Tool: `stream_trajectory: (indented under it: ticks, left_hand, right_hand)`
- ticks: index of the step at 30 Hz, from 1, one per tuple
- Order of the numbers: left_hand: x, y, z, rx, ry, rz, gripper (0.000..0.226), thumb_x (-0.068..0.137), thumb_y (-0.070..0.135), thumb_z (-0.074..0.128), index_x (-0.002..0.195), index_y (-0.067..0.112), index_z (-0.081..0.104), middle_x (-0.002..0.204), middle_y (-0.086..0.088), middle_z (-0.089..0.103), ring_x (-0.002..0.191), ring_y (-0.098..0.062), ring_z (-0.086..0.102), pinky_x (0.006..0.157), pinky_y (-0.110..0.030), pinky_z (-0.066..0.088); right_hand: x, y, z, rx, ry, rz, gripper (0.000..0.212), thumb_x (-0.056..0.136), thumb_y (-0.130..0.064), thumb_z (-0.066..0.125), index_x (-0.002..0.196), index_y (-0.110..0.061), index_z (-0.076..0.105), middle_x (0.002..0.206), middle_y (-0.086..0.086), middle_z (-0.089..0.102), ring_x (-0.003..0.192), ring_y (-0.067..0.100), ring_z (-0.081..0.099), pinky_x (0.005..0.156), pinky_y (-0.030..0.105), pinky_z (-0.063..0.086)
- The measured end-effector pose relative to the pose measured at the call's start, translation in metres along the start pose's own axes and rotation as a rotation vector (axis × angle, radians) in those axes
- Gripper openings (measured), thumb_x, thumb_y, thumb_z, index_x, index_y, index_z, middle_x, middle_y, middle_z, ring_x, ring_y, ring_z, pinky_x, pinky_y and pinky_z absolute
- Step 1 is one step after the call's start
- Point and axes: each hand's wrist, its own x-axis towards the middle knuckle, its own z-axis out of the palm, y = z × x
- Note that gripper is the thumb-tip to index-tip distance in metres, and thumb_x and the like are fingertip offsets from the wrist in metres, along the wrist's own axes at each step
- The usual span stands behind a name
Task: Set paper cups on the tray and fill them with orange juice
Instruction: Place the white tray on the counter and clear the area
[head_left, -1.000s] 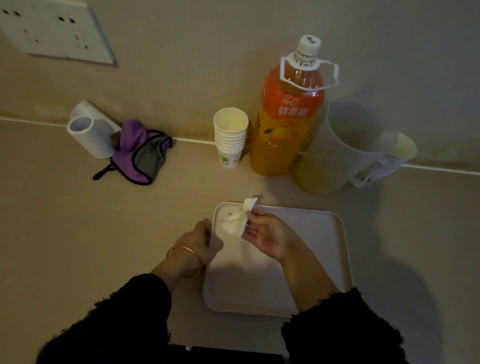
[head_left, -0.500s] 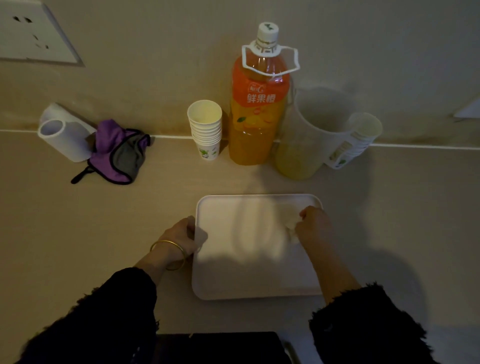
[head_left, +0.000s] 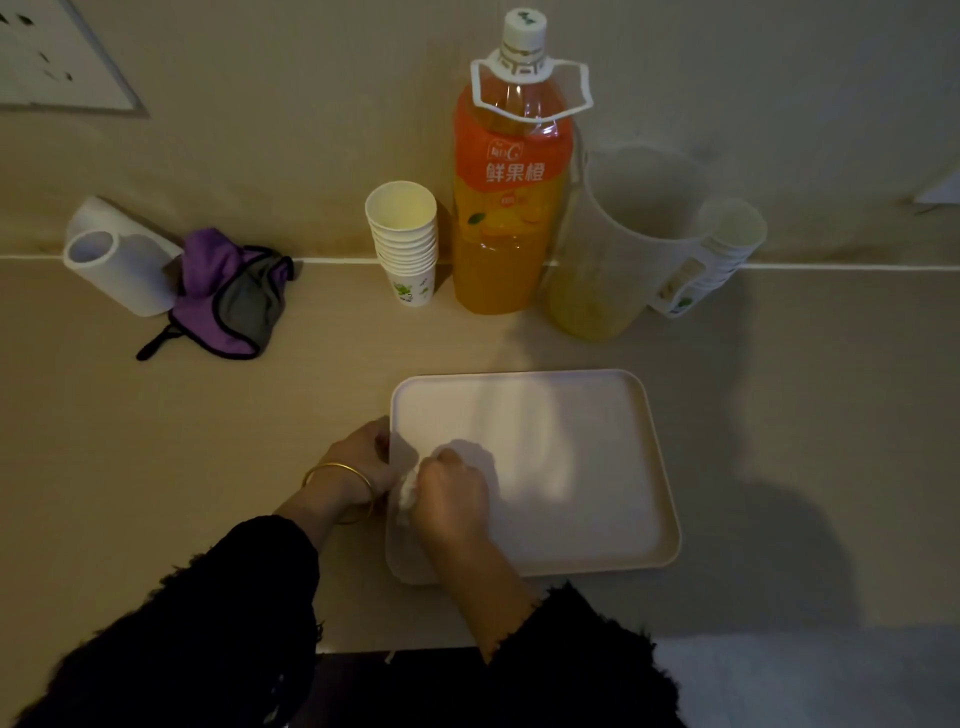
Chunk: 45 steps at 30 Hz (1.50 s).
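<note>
free: tray (head_left: 582, 467) right half | blocking behind: cups (head_left: 402, 244), bottle (head_left: 511, 218), pitcher (head_left: 613, 270)

Smooth, faintly glossy plastic tray (head_left: 571, 493); paper cups (head_left: 402, 244); clear plastic bottle (head_left: 511, 208); matt cloth (head_left: 228, 296); soft paper tissue (head_left: 408, 493).

I counted one tray (head_left: 597, 467), one bottle (head_left: 511, 208), one pitcher (head_left: 618, 260) and two lots of nested cups: a left stack (head_left: 402, 244) and a right stack (head_left: 722, 254). The cups within each sat too tightly for me to number. I also saw one roll (head_left: 119, 265), one cloth (head_left: 234, 296), one tissue (head_left: 408, 491), one bangle (head_left: 337, 470) and two hands: left hand (head_left: 358, 462), right hand (head_left: 454, 493).
</note>
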Motion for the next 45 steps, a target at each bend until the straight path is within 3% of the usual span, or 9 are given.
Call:
stream_trajectory:
  ticks: [7, 15, 21, 26, 30, 32, 37, 40, 45]
  left_hand:
    - [0.000, 0.003, 0.002, 0.009, 0.019, 0.006, 0.028, 0.075, 0.039, 0.069, 0.096, 0.029, 0.053, 0.094, -0.003, 0.060, 0.094, -0.030, 0.060, 0.077, -0.032, 0.050]
    - [-0.006, 0.007, 0.001, 0.006, 0.011, 0.014, 0.020, 0.073, 0.024, 0.066, 0.077, 0.028, 0.047, 0.085, -0.004, 0.059, 0.086, -0.031, 0.062, 0.074, -0.037, 0.055]
    - [-0.012, 0.012, 0.005, 0.118, 0.072, 0.010, 0.019, 0.079, 0.018, 0.060, 0.097, 0.019, 0.053, 0.096, -0.008, 0.058, 0.096, -0.032, 0.057, 0.073, -0.029, 0.043]
    - [-0.029, 0.023, -0.004, 0.298, 0.227, 0.006, 0.031, 0.087, 0.029, 0.054, 0.112, 0.011, 0.055, 0.115, -0.015, 0.059, 0.106, -0.033, 0.056, 0.082, -0.035, 0.045]
    - [-0.040, 0.048, -0.011, -0.221, 0.202, 0.124, 0.031, 0.082, 0.028, 0.064, 0.064, 0.004, 0.055, 0.067, -0.015, 0.063, 0.069, -0.023, 0.058, 0.071, -0.031, 0.049]
    - [-0.052, 0.059, -0.010, -0.531, 0.101, 0.101, 0.021, 0.084, 0.025, 0.069, 0.066, 0.015, 0.070, 0.049, -0.001, 0.059, 0.050, -0.008, 0.053, 0.055, -0.018, 0.046]
    - [-0.069, 0.071, 0.001, -0.946, 0.058, -0.093, 0.034, 0.064, 0.036, 0.080, 0.078, 0.007, 0.070, 0.074, -0.002, 0.063, 0.075, -0.019, 0.052, 0.064, -0.024, 0.038]
    - [-0.069, 0.075, 0.001, -1.090, 0.146, -0.157, 0.034, 0.071, 0.022, 0.080, 0.093, 0.000, 0.067, 0.092, -0.007, 0.061, 0.087, -0.022, 0.052, 0.078, -0.029, 0.038]
    - [-0.058, 0.069, -0.004, -1.150, 0.253, -0.174, 0.011, 0.077, 0.005, 0.073, 0.082, 0.000, 0.064, 0.081, -0.013, 0.060, 0.069, -0.022, 0.049, 0.067, -0.030, 0.040]
  right_hand:
    - [0.000, 0.032, -0.018, -0.125, -0.017, 0.057, 0.027, 0.088, -0.019, 0.064, 0.109, -0.003, 0.065, 0.111, 0.013, 0.065, 0.104, 0.028, 0.062, 0.089, 0.033, 0.049]
    - [-0.008, 0.141, -0.060, -0.175, -0.080, 0.386, 0.027, 0.084, -0.018, 0.063, 0.108, -0.005, 0.061, 0.110, 0.014, 0.065, 0.103, 0.028, 0.063, 0.083, 0.031, 0.049]
    - [-0.016, 0.167, -0.084, -0.205, -0.059, 0.515, 0.029, 0.082, -0.018, 0.064, 0.108, -0.007, 0.061, 0.106, 0.011, 0.065, 0.098, 0.026, 0.064, 0.080, 0.031, 0.050]
    - [-0.010, 0.130, -0.101, 0.989, 0.026, 0.420, 0.011, 0.081, 0.005, 0.066, 0.075, -0.003, 0.063, 0.072, 0.015, 0.065, 0.056, 0.019, 0.066, 0.058, 0.028, 0.058]
    - [-0.009, 0.088, -0.101, 1.520, -0.034, 0.289, 0.018, 0.084, 0.016, 0.054, 0.076, 0.000, 0.058, 0.072, 0.014, 0.065, 0.063, 0.020, 0.068, 0.061, 0.027, 0.059]
    - [-0.007, 0.072, -0.095, 1.604, -0.028, 0.250, 0.021, 0.084, 0.019, 0.053, 0.074, 0.000, 0.058, 0.076, 0.015, 0.062, 0.073, 0.024, 0.063, 0.078, 0.035, 0.057]
    - [-0.006, 0.044, -0.082, 1.393, 0.085, 0.222, 0.024, 0.079, 0.017, 0.062, 0.074, -0.006, 0.060, 0.075, 0.012, 0.060, 0.068, 0.020, 0.060, 0.059, 0.023, 0.057]
    - [-0.003, 0.035, -0.073, 1.110, 0.233, 0.229, 0.022, 0.072, -0.002, 0.076, 0.068, -0.020, 0.065, 0.072, 0.002, 0.066, 0.071, 0.020, 0.065, 0.070, 0.036, 0.057]
    - [-0.007, 0.027, -0.074, 1.075, 0.172, 0.134, 0.024, 0.076, -0.005, 0.074, 0.061, -0.022, 0.067, 0.062, 0.001, 0.063, 0.064, 0.017, 0.060, 0.068, 0.033, 0.054]
